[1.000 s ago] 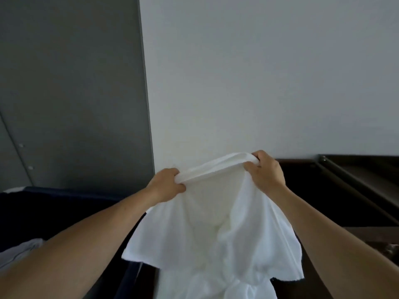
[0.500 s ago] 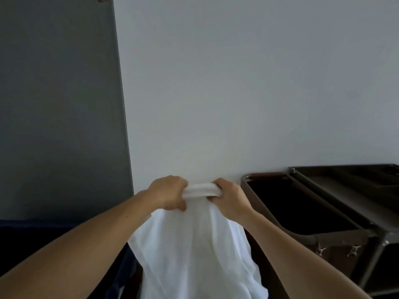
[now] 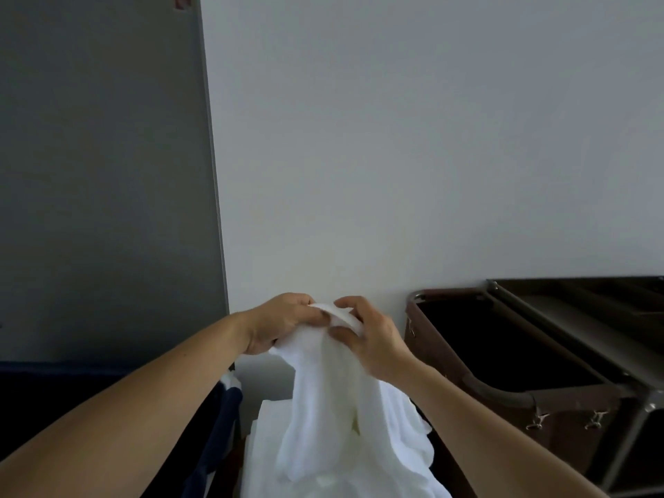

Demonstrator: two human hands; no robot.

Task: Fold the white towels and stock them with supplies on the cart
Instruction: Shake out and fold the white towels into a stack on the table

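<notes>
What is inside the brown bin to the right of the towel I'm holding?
Inside the brown bin only dark walls show, with no item visible. Its floor is lost in shadow, so anything lying deep down cannot be seen.

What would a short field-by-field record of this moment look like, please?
white towel: hangs bunched from both hands, not yet folded
left hand: grips the towel's gathered top
right hand: grips the same top, close beside the left hand
cart: right of the towel, by the wall, untouched
white pile: low, behind the hanging towel
</notes>
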